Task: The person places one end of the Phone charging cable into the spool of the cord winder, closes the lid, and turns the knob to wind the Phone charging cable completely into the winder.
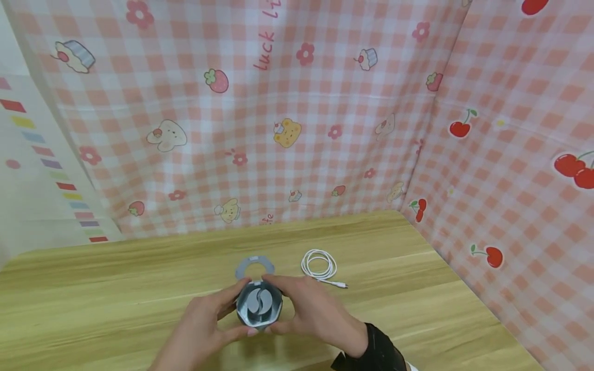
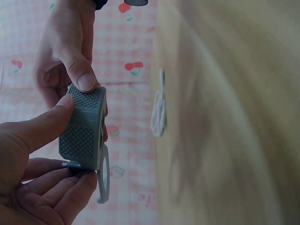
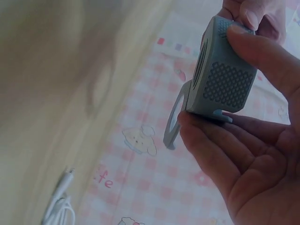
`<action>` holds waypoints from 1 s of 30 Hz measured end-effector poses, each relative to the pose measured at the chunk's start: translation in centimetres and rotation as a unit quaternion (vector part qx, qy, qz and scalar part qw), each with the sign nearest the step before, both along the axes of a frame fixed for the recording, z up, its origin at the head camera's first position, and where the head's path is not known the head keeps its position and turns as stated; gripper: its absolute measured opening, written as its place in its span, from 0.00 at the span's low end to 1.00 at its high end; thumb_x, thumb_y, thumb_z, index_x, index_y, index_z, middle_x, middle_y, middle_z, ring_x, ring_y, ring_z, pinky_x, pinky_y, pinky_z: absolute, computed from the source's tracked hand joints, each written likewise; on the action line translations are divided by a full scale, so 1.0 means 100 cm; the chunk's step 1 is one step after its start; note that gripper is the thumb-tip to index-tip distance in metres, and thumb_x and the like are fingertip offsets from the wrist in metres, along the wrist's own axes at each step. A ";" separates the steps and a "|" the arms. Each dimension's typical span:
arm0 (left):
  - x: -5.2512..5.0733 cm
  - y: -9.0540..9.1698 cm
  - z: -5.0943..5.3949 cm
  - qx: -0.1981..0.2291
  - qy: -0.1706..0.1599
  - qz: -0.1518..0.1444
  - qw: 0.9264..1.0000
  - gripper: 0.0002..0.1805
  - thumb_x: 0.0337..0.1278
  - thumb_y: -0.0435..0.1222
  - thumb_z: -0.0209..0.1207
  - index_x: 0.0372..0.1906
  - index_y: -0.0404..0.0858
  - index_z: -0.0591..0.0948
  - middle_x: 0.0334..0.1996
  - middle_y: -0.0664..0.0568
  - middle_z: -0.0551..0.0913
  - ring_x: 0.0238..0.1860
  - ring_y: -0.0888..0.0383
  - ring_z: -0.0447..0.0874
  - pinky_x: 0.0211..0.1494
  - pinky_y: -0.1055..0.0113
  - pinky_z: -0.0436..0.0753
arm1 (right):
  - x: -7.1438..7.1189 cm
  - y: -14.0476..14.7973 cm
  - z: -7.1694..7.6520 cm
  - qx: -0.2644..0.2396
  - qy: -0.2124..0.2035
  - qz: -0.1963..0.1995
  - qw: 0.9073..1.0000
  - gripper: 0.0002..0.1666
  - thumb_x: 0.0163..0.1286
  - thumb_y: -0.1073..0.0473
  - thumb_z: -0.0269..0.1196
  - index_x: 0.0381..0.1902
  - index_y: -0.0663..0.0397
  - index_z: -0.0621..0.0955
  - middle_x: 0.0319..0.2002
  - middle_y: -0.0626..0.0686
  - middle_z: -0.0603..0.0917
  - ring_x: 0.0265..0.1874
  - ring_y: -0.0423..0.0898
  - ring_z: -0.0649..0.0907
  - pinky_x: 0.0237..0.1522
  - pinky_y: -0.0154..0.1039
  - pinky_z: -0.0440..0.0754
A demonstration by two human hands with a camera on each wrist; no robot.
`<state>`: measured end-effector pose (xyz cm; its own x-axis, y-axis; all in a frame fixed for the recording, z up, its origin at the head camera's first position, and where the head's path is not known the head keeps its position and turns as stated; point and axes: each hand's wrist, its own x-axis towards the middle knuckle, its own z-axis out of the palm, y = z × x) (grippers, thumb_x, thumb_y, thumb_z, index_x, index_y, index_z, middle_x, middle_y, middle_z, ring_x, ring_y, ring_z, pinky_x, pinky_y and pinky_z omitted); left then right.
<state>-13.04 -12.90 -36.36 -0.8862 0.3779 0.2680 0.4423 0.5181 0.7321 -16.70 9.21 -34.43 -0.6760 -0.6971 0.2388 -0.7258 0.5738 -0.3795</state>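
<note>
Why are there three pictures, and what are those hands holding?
There's no robot here, only a person. The big picture comes from a camera worn on the person's head, looking forward and down. The other two come from a camera on each wrist, so they look sideways. The left hand and right hand together hold a grey block with bumpy sides above a wooden table. A grey curved piece sticks out from it. On the table lies a coiled white cable. Pink checked cloth hangs behind. I can't tell what the block does.
</note>
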 end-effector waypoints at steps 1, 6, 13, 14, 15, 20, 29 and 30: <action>0.002 0.001 -0.001 -0.005 -0.005 -0.007 1.000 0.44 0.45 0.50 0.70 0.66 0.33 0.70 0.60 0.38 0.77 0.53 0.46 0.83 0.49 0.63 0.84 | 0.003 0.001 -0.002 0.001 0.003 0.002 1.000 0.39 0.49 0.49 0.76 0.60 0.43 0.75 0.51 0.38 0.83 0.50 0.33 0.81 0.51 0.30 0.79; 0.009 0.004 -0.006 -0.024 -0.024 -0.025 0.999 0.44 0.46 0.55 0.68 0.66 0.37 0.70 0.59 0.41 0.78 0.53 0.47 0.83 0.49 0.60 0.85 | 0.016 0.004 -0.010 -0.017 -0.004 0.015 1.000 0.38 0.48 0.52 0.77 0.58 0.41 0.74 0.49 0.37 0.83 0.47 0.31 0.81 0.48 0.27 0.79; 0.016 0.005 -0.023 -0.020 -0.080 -0.045 0.996 0.44 0.43 0.51 0.72 0.65 0.35 0.71 0.56 0.39 0.81 0.52 0.42 0.83 0.45 0.61 0.86 | 0.031 0.007 -0.022 -0.025 -0.089 0.005 0.996 0.36 0.50 0.52 0.76 0.57 0.33 0.75 0.46 0.30 0.81 0.41 0.25 0.78 0.44 0.25 0.77; 0.017 0.005 -0.025 -0.017 -0.088 -0.046 0.995 0.43 0.42 0.50 0.72 0.65 0.35 0.71 0.56 0.39 0.80 0.51 0.41 0.83 0.45 0.60 0.86 | 0.032 0.007 -0.024 -0.027 -0.101 0.003 0.994 0.36 0.50 0.53 0.76 0.57 0.32 0.75 0.46 0.30 0.81 0.41 0.25 0.77 0.44 0.25 0.76; 0.018 0.005 -0.027 -0.014 -0.099 -0.045 0.994 0.44 0.42 0.49 0.72 0.65 0.35 0.71 0.56 0.38 0.80 0.51 0.41 0.83 0.45 0.59 0.86 | 0.033 0.007 -0.025 -0.030 -0.109 0.002 0.994 0.36 0.50 0.53 0.76 0.57 0.31 0.75 0.46 0.30 0.81 0.40 0.25 0.77 0.43 0.25 0.76; 0.021 0.004 -0.032 0.002 -0.119 -0.030 0.992 0.45 0.42 0.49 0.73 0.66 0.34 0.70 0.58 0.35 0.78 0.53 0.38 0.81 0.45 0.56 0.85 | 0.035 0.006 -0.028 -0.034 -0.110 -0.003 0.993 0.37 0.49 0.52 0.76 0.58 0.30 0.75 0.47 0.30 0.81 0.40 0.26 0.77 0.42 0.25 0.76; 0.025 0.003 -0.025 0.127 -0.157 0.035 0.979 0.46 0.50 0.50 0.68 0.72 0.38 0.62 0.66 0.37 0.69 0.62 0.42 0.74 0.53 0.65 0.82 | 0.033 0.012 -0.017 -0.030 -0.053 -0.027 0.998 0.40 0.48 0.50 0.77 0.60 0.43 0.74 0.48 0.37 0.83 0.47 0.31 0.81 0.48 0.29 0.80; 0.024 0.002 -0.024 0.147 -0.180 0.050 0.971 0.44 0.53 0.49 0.66 0.72 0.38 0.61 0.67 0.38 0.68 0.63 0.43 0.74 0.53 0.66 0.82 | 0.032 0.013 -0.015 -0.031 -0.048 -0.029 0.998 0.41 0.48 0.50 0.77 0.60 0.44 0.74 0.49 0.38 0.84 0.47 0.32 0.82 0.48 0.29 0.81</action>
<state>-10.65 -12.66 -38.72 -0.9710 0.2383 0.0180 0.0890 0.2905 0.9527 -13.46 10.47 -35.98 -0.7368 -0.6420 0.2121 -0.6504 0.5873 -0.4818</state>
